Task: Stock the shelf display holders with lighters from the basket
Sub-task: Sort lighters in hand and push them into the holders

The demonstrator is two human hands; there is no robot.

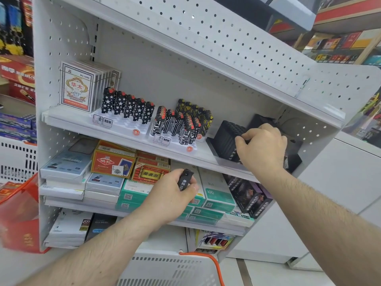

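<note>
The right hand point(261, 149) is gripping the black holder point(228, 141) on the shelf, apparently steadying it, while the left hand point(171, 197), lower down, is pinching a black lighter point(185, 179) upright, seemingly ready for slotting.

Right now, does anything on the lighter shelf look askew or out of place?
Yes. The black display holder at the shelf's right end leans tilted rather than sitting flat, with the right hand on it. The white holders sit flat. The left hand grips a black lighter.

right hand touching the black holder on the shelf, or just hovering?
Touching. The head view shows the right hand with fingers curled over the top edge of the black display holder, with no gap between them.
</note>
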